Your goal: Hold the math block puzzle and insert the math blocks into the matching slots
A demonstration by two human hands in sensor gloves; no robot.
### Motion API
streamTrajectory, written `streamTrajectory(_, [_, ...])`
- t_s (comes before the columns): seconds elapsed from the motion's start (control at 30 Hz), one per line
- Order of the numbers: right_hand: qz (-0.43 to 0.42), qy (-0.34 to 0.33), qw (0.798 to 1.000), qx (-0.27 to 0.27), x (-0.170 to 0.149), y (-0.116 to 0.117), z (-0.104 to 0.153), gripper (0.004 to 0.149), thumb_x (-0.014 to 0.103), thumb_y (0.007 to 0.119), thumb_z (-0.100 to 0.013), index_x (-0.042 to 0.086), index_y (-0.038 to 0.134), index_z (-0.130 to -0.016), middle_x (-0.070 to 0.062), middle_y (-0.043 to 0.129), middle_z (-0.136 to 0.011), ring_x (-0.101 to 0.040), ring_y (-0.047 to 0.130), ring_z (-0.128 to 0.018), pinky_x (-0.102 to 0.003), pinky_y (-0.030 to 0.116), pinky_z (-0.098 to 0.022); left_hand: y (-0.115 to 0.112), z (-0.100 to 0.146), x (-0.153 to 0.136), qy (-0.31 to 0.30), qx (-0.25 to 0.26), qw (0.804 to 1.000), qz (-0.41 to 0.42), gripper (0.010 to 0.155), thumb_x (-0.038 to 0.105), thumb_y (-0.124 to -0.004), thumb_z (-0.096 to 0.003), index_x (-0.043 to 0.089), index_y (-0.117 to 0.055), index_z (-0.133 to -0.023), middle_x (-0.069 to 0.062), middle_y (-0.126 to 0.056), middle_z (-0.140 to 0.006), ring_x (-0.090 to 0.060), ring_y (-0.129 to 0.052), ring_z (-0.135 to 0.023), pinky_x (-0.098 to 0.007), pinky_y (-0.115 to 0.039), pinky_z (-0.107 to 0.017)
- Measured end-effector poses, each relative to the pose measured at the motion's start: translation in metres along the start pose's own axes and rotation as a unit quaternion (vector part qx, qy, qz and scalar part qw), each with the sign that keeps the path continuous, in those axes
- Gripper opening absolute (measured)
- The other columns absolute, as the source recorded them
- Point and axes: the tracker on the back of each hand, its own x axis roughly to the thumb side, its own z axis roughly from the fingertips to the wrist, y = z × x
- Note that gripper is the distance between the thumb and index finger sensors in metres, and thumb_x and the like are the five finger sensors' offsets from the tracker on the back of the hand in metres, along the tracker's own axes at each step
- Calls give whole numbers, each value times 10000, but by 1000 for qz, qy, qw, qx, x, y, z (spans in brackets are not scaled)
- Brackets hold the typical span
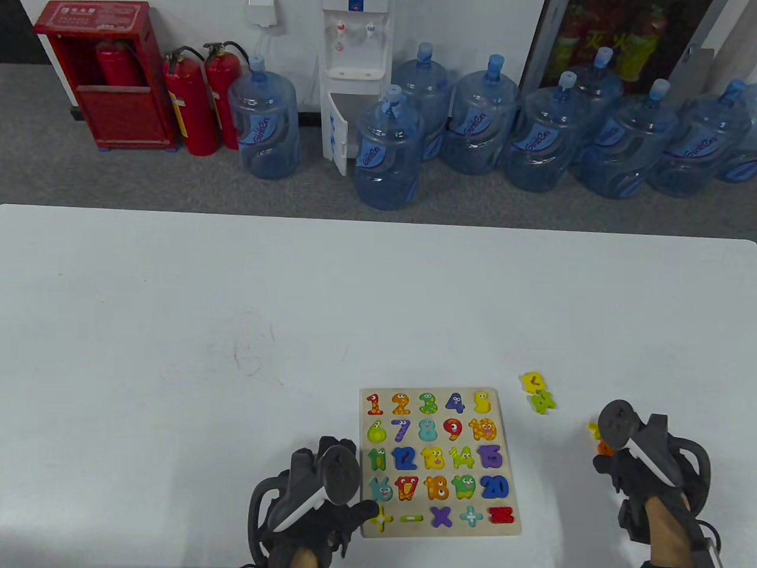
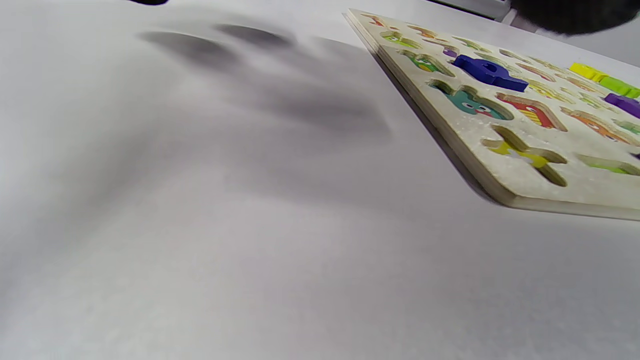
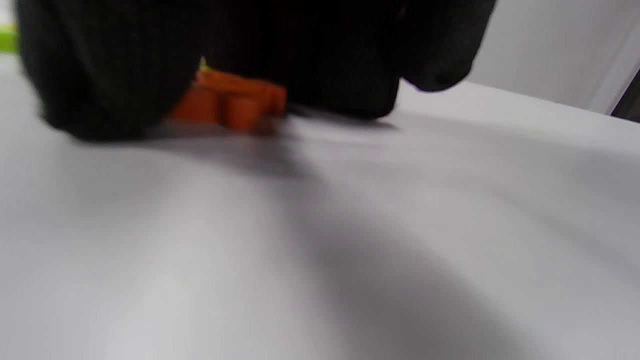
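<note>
On table: R hand point(image 1: 627, 461) fingertips on orange block point(image 3: 227, 102).

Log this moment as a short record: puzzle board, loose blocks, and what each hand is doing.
board: puzzle board lies flat on the table
raised piece: blue block stands proud of the board
loose blocks: yellow block and green block right of the board
left hand: rests at the board's near left corner
right hand: fingers around an orange block on the table; grip unclear
</note>
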Motion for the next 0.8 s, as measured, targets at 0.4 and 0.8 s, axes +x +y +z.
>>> streamTrajectory(0.4, [53, 3, 999, -12, 24, -11, 4, 737, 587, 690, -143, 155, 876, -711, -56, 1038, -441, -197, 1034, -236, -385, 875, -288, 0, 0, 0, -1, -1, 1000, 3, 914, 663, -669, -339, 306, -259, -1074, 12, -202, -1138, -473, -313, -1074, -683, -466, -731])
streamTrajectory(0.8, [25, -75, 996, 37, 27, -9, 16, 675, 238, 949, -200, 338, 702, -820, 21, 794, -878, -182, 902, -720, -423, 750, -599, 0, 1, 0, -6, -2, 1000, 8, 911, 663, -668, -341, 305, -264, -1075, 12, -206, -1139, -472, -318, -1074, -682, -469, -731])
